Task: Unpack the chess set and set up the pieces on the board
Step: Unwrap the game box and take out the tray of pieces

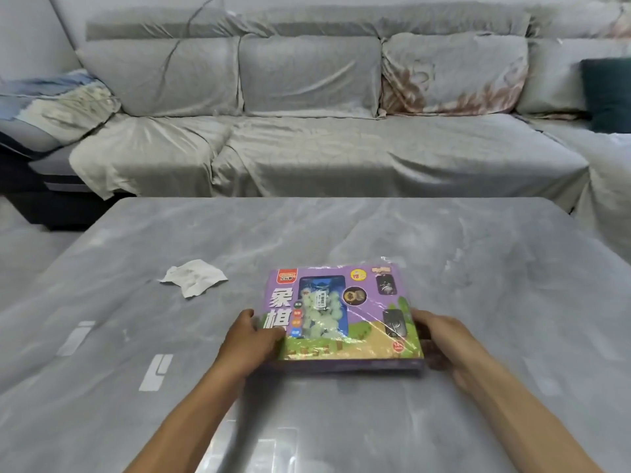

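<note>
A purple and green chess set box (345,315), wrapped in clear plastic film, lies flat on the grey table (478,302) in front of me. Pale round pieces show through a window in its lid. My left hand (251,339) grips the box's left edge, thumb on the lid. My right hand (440,339) holds the right edge, fingers curled round the side. The box's near edge looks slightly raised off the table. No board or loose pieces are in view.
A crumpled white tissue (194,278) lies on the table to the left of the box. A grey covered sofa (307,148) runs along the far side of the table, with a dark green cushion (607,93) at the right.
</note>
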Demonstrator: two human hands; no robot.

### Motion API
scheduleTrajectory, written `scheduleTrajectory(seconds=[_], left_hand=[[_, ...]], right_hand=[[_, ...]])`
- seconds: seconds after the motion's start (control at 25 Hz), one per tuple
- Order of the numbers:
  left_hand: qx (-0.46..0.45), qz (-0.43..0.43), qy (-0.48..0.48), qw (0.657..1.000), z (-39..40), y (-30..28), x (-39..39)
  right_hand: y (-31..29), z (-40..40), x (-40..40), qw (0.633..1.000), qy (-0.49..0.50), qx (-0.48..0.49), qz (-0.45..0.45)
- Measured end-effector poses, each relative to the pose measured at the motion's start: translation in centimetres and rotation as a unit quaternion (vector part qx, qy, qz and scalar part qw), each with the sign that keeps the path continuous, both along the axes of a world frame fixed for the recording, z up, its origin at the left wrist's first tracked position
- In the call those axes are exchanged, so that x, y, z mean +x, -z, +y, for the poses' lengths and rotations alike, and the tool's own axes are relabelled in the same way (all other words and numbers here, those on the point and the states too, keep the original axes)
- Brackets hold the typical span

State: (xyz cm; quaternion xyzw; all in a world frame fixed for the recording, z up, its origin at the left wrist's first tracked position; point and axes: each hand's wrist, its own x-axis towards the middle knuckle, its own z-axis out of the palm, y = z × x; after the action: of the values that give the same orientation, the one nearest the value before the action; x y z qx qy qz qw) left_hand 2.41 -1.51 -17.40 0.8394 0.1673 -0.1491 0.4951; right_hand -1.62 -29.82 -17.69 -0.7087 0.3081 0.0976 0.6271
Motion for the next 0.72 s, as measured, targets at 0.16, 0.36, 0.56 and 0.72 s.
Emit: scheduleTrajectory(seconds=[0.16, 0.36, 0.56, 0.72], left_hand=[[-0.157, 0.039, -0.060, 0.985, 1.0, 0.2, 1.2], [-0.299, 0.043, -0.128, 0.945, 1.3, 0.2, 1.2], [-0.268, -0.092, -0.206, 0.936, 4.5, -3.2, 2.9], [-0.242, -0.042, -0.092, 0.965, 7.0, -3.9, 3.3]], right_hand=[[-0.7, 1.3, 0.4, 0.999, 0.010, 0.040, -0.031], [-0.3, 2.6, 0.5, 0.990, 0.054, 0.114, -0.063], [0.5, 3.0, 0.6, 0.962, 0.122, 0.217, -0.109], [0.5, 3.2, 0.1, 0.944, 0.114, 0.271, -0.147]])
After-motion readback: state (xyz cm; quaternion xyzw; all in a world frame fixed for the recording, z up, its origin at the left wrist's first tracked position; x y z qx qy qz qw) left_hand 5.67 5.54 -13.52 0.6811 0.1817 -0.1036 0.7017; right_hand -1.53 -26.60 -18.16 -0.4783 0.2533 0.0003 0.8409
